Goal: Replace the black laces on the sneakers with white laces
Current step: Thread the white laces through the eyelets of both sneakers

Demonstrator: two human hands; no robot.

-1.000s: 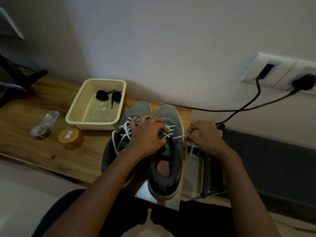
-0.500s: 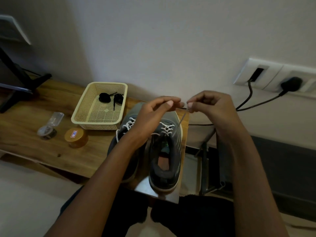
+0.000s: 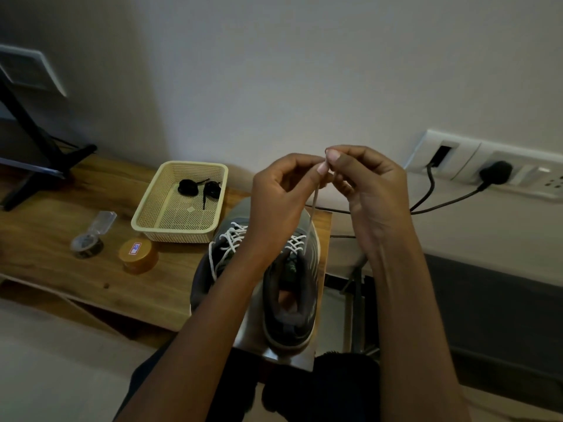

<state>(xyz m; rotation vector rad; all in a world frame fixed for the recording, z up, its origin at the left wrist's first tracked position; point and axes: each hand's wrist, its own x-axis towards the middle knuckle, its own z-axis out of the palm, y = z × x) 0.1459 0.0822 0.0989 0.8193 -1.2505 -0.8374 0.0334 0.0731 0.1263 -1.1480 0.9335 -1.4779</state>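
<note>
The wooden table (image 3: 45, 226) runs from the far left to just in front of me. The pair of grey sneakers (image 3: 292, 300) stands at its right end, toes pointing away toward the wall, heels near me. They have not moved in the last second. Both are threaded with white criss-crosses, and on the left one a loose white loop hangs down its outer side.

My hands are what has changed. A second ago both were low: my left hand (image 3: 283, 196) lay over the tongue of the right sneaker, and my right hand (image 3: 368, 184) drew the lace out sideways past the table edge. Now both are lifted well above the shoes, higher than half a second ago, and their fingertips meet in front of the wall. The fingers of each hand are curled. Thumb and forefinger of both pinch the same end of the white lace (image 3: 312, 211) at the top. The strand runs straight and tight from that pinch down to the upper eyelets of the right sneaker.

The cream mesh basket (image 3: 170, 231) sits where it was, just beyond the left sneaker's toe, touching or almost touching it. The amber jar (image 3: 138, 254) stands near the basket's near-left corner, with a roll of tape (image 3: 86, 243) further left.

The black laces (image 3: 198, 187) lie coiled in the far part of the basket, unchanged.
</note>
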